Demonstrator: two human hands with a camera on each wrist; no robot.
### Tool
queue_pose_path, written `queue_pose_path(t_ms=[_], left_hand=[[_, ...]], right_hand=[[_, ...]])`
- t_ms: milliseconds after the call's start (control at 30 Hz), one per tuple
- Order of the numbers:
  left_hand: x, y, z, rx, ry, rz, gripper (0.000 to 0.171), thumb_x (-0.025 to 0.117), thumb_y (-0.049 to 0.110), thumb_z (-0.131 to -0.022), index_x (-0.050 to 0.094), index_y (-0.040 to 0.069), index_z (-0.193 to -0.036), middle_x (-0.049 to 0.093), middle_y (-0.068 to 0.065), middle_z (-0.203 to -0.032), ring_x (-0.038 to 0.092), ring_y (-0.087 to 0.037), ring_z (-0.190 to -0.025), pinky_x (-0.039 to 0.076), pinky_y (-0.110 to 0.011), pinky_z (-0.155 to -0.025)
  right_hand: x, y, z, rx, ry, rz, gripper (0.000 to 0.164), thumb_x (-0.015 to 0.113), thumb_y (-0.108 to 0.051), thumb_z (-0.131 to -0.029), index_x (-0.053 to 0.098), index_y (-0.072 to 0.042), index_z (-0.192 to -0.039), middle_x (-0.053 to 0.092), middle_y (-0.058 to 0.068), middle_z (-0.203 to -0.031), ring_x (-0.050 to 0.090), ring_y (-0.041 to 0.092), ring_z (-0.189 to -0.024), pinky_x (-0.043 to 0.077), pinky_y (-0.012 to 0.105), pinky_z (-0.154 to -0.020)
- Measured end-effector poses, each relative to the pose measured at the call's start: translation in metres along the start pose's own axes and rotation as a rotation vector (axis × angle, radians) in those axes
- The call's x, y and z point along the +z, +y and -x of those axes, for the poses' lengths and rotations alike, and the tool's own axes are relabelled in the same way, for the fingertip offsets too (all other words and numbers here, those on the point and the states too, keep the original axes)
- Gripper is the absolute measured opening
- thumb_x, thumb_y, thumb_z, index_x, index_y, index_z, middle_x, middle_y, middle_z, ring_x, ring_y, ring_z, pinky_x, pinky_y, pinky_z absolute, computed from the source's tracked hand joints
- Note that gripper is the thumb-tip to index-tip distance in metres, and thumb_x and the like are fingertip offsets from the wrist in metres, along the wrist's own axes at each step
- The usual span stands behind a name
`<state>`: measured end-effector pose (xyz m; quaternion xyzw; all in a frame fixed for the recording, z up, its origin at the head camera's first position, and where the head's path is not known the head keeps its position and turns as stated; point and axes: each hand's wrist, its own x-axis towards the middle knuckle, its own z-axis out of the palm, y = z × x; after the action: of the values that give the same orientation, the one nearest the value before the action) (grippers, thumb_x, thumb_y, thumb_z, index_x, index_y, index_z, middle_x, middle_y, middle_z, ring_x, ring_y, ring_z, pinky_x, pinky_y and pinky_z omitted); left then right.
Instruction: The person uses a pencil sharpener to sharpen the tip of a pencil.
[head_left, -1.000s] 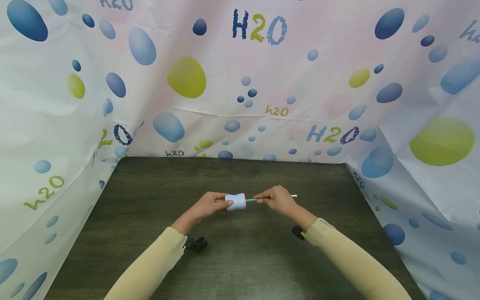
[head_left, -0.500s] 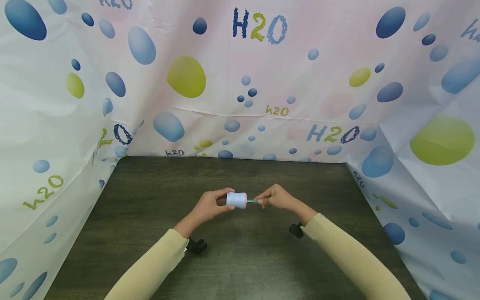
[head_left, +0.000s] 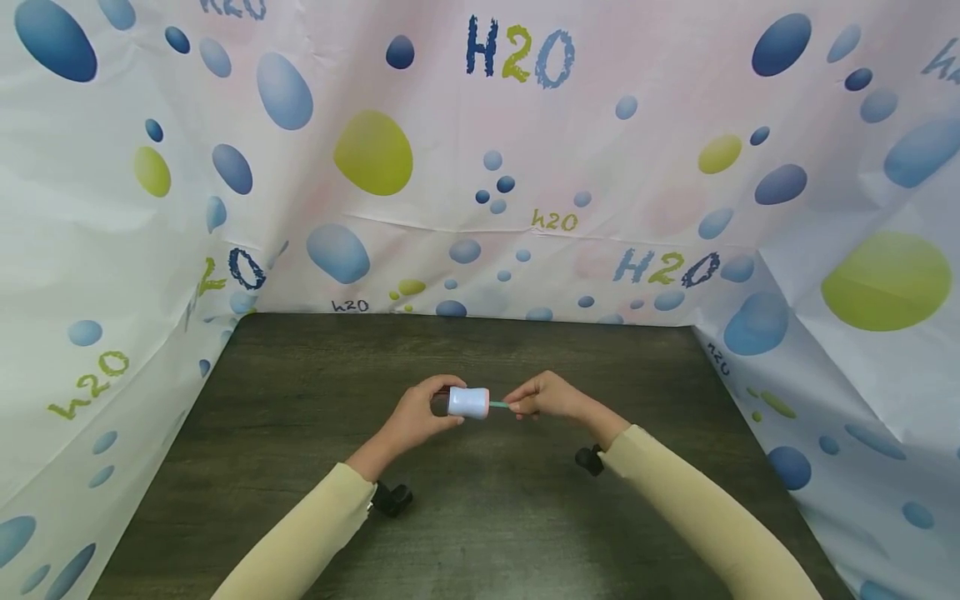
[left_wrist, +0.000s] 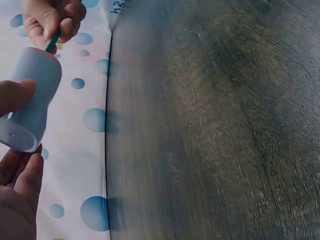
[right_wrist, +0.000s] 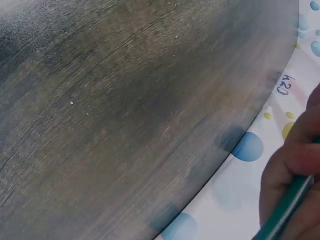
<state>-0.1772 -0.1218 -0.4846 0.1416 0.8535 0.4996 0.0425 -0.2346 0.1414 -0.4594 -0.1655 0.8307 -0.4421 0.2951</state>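
A light blue, waisted pencil sharpener (head_left: 468, 402) with a pink rim lies sideways in the air over the table. My left hand (head_left: 414, 413) holds it near its base, thumb on one side and fingers on the other; the left wrist view shows the thumb on the sharpener's wall (left_wrist: 40, 75). Into its pink end runs a green pencil (head_left: 498, 404), its tip hidden inside. My right hand (head_left: 551, 394) pinches the pencil between thumb and fingers, close to the rim. From the right wrist, the green pencil (right_wrist: 287, 210) appears large beside curled fingers (right_wrist: 285, 167).
The dark wood-grain table (head_left: 480, 517) spreads beneath both hands. Behind and beside it hangs a white sheet (head_left: 420, 242) printed with blue and green drops. Black cameras (head_left: 392, 498) sit strapped at both wrists.
My left hand's grip on the sharpener has spread, with a gap showing behind its base. My right hand has turned on the pencil, whose white far end no longer shows.
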Motion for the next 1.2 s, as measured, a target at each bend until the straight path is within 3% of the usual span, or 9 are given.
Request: queue_pose_path(t_ms=[133, 200, 367, 500, 667, 767, 933, 1067, 1200], left_hand=[[-0.003, 0.000, -0.003, -0.018, -0.041, 0.096, 0.050, 0.078, 0.000, -0.088, 0.059, 0.000, -0.134, 0.057, -0.023, -0.142, 0.055, -0.041, -0.135, 0.049, -0.050, -0.114], [-0.006, 0.000, -0.004, -0.032, -0.056, 0.153, 0.053, 0.075, 0.002, -0.091, 0.054, -0.003, -0.139, 0.054, -0.025, -0.145, 0.052, -0.043, -0.137, 0.047, -0.050, -0.116], [-0.011, -0.002, -0.010, -0.190, -0.080, 0.307, 0.053, 0.062, 0.021, -0.103, 0.047, 0.000, -0.149, 0.051, -0.026, -0.150, 0.053, -0.040, -0.139, 0.047, -0.054, -0.115], [-0.014, -0.004, -0.012, -0.357, -0.126, 0.393, 0.057, 0.050, 0.039, -0.108, 0.050, -0.005, -0.145, 0.065, -0.024, -0.132, 0.070, -0.026, -0.114, 0.052, -0.050, -0.110], [-0.015, -0.005, -0.014, -0.459, -0.222, 0.489, 0.060, 0.049, 0.040, -0.108, 0.056, -0.013, -0.134, 0.076, -0.010, -0.095, 0.075, -0.011, -0.082, 0.063, -0.037, -0.093], [-0.014, -0.002, -0.015, -0.465, -0.245, 0.519, 0.056, 0.054, 0.033, -0.107, 0.055, -0.015, -0.136, 0.076, -0.012, -0.094, 0.074, -0.008, -0.077, 0.064, -0.027, -0.084], [-0.013, 0.000, -0.015, -0.438, -0.231, 0.513, 0.051, 0.057, 0.021, -0.106, 0.050, -0.014, -0.143, 0.071, -0.028, -0.116, 0.073, -0.006, -0.079, 0.063, -0.021, -0.080], [-0.011, -0.001, -0.014, -0.362, -0.201, 0.425, 0.049, 0.062, 0.017, -0.103, 0.053, -0.011, -0.142, 0.066, -0.029, -0.129, 0.075, -0.012, -0.093, 0.063, -0.035, -0.093], [-0.007, -0.003, -0.012, -0.284, -0.170, 0.356, 0.048, 0.068, 0.015, -0.100, 0.056, -0.009, -0.140, 0.062, -0.030, -0.138, 0.071, -0.030, -0.118, 0.057, -0.051, -0.102]], right_hand=[[0.003, 0.001, 0.003, -0.065, 0.052, 0.048, 0.026, 0.066, -0.010, -0.099, 0.074, 0.006, -0.118, 0.077, 0.025, -0.099, 0.060, 0.010, -0.072, 0.052, 0.032, -0.068], [0.004, 0.000, 0.006, -0.080, 0.081, 0.074, 0.025, 0.067, -0.011, -0.099, 0.075, 0.004, -0.118, 0.077, 0.025, -0.104, 0.063, 0.017, -0.075, 0.051, 0.032, -0.069], [0.004, -0.003, 0.011, -0.108, 0.186, 0.177, 0.023, 0.071, -0.014, -0.097, 0.078, -0.004, -0.116, 0.078, 0.018, -0.112, 0.069, 0.023, -0.083, 0.048, 0.028, -0.067], [0.005, -0.005, 0.015, -0.146, 0.251, 0.280, 0.023, 0.072, -0.015, -0.095, 0.079, -0.007, -0.116, 0.078, 0.016, -0.112, 0.054, 0.011, -0.063, 0.039, 0.024, -0.059], [0.006, -0.006, 0.017, -0.231, 0.297, 0.396, 0.022, 0.071, -0.014, -0.095, 0.079, -0.009, -0.115, 0.079, 0.015, -0.109, 0.044, 0.005, -0.054, 0.034, 0.020, -0.052], [0.008, -0.006, 0.019, -0.278, 0.312, 0.436, 0.021, 0.072, -0.014, -0.094, 0.080, -0.009, -0.113, 0.080, 0.013, -0.106, 0.041, 0.003, -0.052, 0.031, 0.019, -0.050], [0.012, -0.008, 0.020, -0.301, 0.327, 0.439, 0.019, 0.073, -0.012, -0.093, 0.081, -0.008, -0.110, 0.081, 0.013, -0.102, 0.029, 0.003, -0.046, 0.025, 0.017, -0.047], [0.012, -0.009, 0.021, -0.269, 0.309, 0.408, 0.018, 0.072, -0.012, -0.094, 0.081, -0.007, -0.109, 0.081, 0.014, -0.102, 0.026, 0.006, -0.046, 0.024, 0.018, -0.046], [0.008, -0.009, 0.018, -0.233, 0.253, 0.377, 0.018, 0.070, -0.011, -0.095, 0.081, -0.005, -0.108, 0.081, 0.014, -0.097, 0.040, 0.004, -0.052, 0.030, 0.019, -0.050]])
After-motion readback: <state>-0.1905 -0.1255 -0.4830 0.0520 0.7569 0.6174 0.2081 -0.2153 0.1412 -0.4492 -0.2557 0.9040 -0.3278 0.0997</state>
